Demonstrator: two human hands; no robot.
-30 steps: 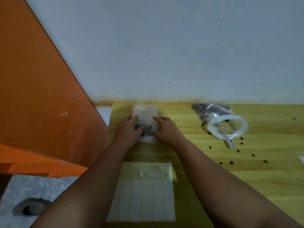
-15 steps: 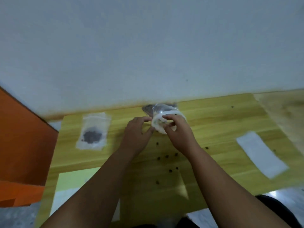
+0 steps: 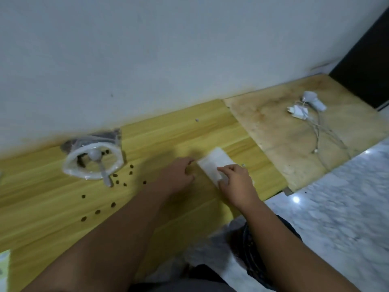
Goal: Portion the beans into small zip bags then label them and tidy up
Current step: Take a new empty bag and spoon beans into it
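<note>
Bean sack open, scoop inside, plenty left to portion. Right of sack – spilled beans, uncleared. Further right, my left hand curled at empty zip bag edge, grip unclear – right hand pinches it. Filling and labelling ahead.

White charger, cable and gadget lie on worn board.

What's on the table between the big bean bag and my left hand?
A few loose beans scattered on the bare table, in the head view.
</note>
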